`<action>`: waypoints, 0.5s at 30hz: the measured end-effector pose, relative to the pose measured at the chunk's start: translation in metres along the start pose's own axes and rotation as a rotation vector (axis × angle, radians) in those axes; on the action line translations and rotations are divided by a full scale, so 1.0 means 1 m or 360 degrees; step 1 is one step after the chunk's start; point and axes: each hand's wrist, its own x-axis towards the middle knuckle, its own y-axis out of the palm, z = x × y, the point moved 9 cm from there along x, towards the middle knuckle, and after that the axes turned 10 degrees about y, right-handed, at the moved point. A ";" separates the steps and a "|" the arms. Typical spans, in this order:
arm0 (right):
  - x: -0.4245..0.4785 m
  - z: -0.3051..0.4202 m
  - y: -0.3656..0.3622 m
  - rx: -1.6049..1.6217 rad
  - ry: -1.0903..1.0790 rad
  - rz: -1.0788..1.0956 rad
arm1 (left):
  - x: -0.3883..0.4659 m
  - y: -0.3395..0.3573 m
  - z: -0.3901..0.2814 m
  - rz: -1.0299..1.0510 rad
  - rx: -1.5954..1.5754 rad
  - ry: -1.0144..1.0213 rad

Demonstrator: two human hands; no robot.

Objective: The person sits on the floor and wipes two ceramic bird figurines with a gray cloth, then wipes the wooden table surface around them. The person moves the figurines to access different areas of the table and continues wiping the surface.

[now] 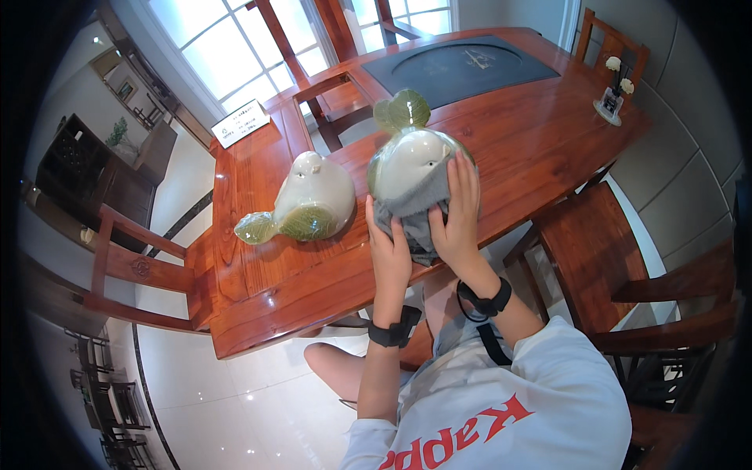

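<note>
A glazed ceramic bird figurine [405,155], white with green wings and a leaf-shaped green tail, stands near the front edge of the wooden table [258,294]. A grey cloth [414,220] lies against its lower front. My left hand [389,249] presses the cloth at the bird's lower left side. With fingers spread up the bird's right side, my right hand [461,217] holds the cloth there. To the left sits a second ceramic bird [320,188], its green tail pointing left, touched by neither hand. The undersides of both birds are hidden.
Further back are a dark tray panel [458,64] set in the table and a reed diffuser [611,104] with white flowers. A white card [241,123] bearing writing stands at the left corner. Wooden chairs [147,270] surround the table, one close on my right [593,252].
</note>
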 end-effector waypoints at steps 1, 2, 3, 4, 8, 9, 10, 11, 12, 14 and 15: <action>-0.006 -0.002 -0.001 -0.0018 0.0011 -0.0004 | 0.000 0.001 -0.002 0.0006 -0.0011 -0.0006; -0.009 -0.004 -0.001 -0.0033 0.0026 0.0014 | 0.000 0.003 -0.003 0.0024 0.0019 0.0007; -0.012 -0.007 -0.004 -0.0058 0.0044 0.0032 | -0.001 0.006 -0.004 0.0046 0.0040 0.0017; -0.015 -0.011 -0.008 -0.0086 0.0063 0.0047 | -0.001 0.009 -0.005 0.0072 0.0059 0.0028; -0.023 -0.015 -0.003 -0.0083 0.0106 0.0087 | -0.003 0.000 0.007 -0.0011 0.0092 0.0141; -0.022 -0.013 0.001 -0.0013 0.0131 0.0059 | -0.001 -0.003 0.002 -0.0007 0.0092 0.0168; -0.022 -0.013 0.002 0.0059 0.0153 0.0034 | -0.002 -0.001 0.000 0.0002 0.0064 0.0109; -0.022 -0.016 -0.003 0.0030 0.0137 0.0011 | -0.003 0.002 0.000 0.0008 0.0038 0.0049; -0.021 -0.015 -0.006 0.0031 0.0112 -0.0002 | -0.002 0.000 0.000 -0.0003 0.0106 0.0076; -0.017 -0.005 -0.019 0.0042 0.0034 -0.0098 | -0.004 -0.001 0.007 -0.0038 0.0158 0.0102; -0.015 -0.001 -0.026 0.0044 0.0014 -0.0175 | -0.004 0.000 0.005 -0.0017 0.0146 0.0076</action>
